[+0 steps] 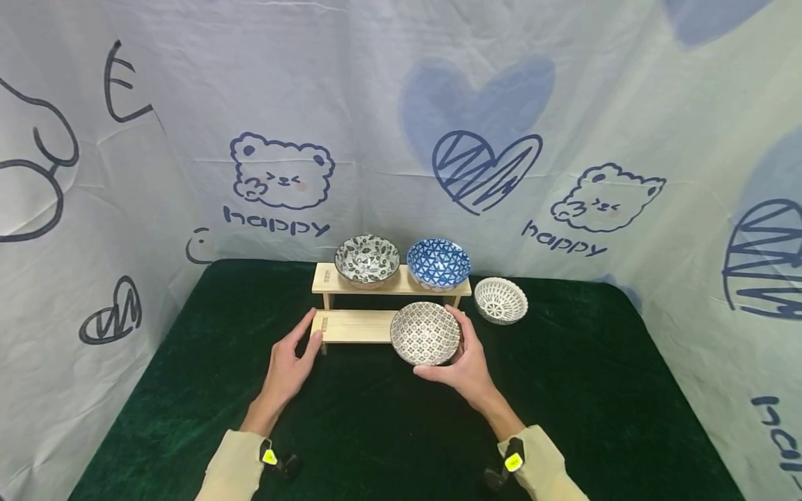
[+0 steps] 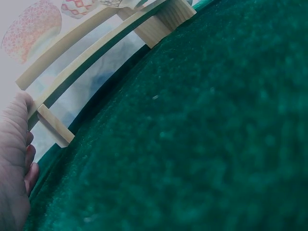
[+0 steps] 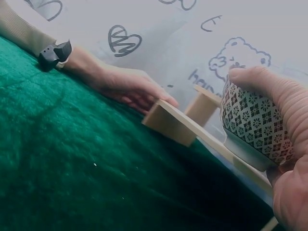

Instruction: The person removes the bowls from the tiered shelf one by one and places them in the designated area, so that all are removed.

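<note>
Sleeves (image 1: 544, 465): pale cream, one at each side, a black wristband (image 1: 514, 449) with a yellow-green patch at each cuff.
Bench (image 1: 595, 390): spread with dark green plush.
Left grip (image 1: 289, 367): wide, thumb and fingers parted, touching the left end of the lower shelf (image 1: 357, 327).
Right grip (image 1: 468, 365): holding the lattice bowl (image 1: 425, 334), thumb at its near side, fingers at its right.
Lattice bowl: white with a dark flower lattice, over the right end of the lower shelf; whether its base touches the wood cannot be told.
Lower shelf: pale wood, the front tier.
White bowl (image 1: 501, 301): openwork, on the bench, just right of both tiers.
Upper shelf (image 1: 323, 280): the raised rear tier.
Leaf bowl (image 1: 367, 259): dark leaves on white, on the upper shelf, left of the blue bowl (image 1: 438, 263).
Blue bowl: patterned with triangles.
Backdrop (image 1: 376, 90): pale cloth with hearts, bear faces and "happy".
</note>
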The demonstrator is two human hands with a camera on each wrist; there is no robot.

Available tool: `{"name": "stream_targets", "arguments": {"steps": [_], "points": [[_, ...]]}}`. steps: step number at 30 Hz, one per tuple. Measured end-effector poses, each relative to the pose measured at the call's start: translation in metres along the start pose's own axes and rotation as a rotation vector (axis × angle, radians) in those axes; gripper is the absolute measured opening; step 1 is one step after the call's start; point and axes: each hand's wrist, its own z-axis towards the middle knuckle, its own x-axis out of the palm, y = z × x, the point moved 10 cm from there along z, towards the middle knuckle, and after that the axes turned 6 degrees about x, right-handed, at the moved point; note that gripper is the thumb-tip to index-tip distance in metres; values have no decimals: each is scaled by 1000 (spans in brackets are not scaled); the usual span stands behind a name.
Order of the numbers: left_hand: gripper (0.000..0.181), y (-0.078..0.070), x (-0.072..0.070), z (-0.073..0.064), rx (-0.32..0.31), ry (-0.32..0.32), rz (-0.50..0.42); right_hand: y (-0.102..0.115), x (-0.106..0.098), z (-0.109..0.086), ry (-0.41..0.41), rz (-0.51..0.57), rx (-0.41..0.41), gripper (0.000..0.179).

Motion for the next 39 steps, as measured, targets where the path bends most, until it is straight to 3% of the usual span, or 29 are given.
{"name": "stream_targets", "arguments": {"steps": [39], "points": [[56,1,0,0,10,3,6,-6,-99,-18,-215,-30,22,110]]}}
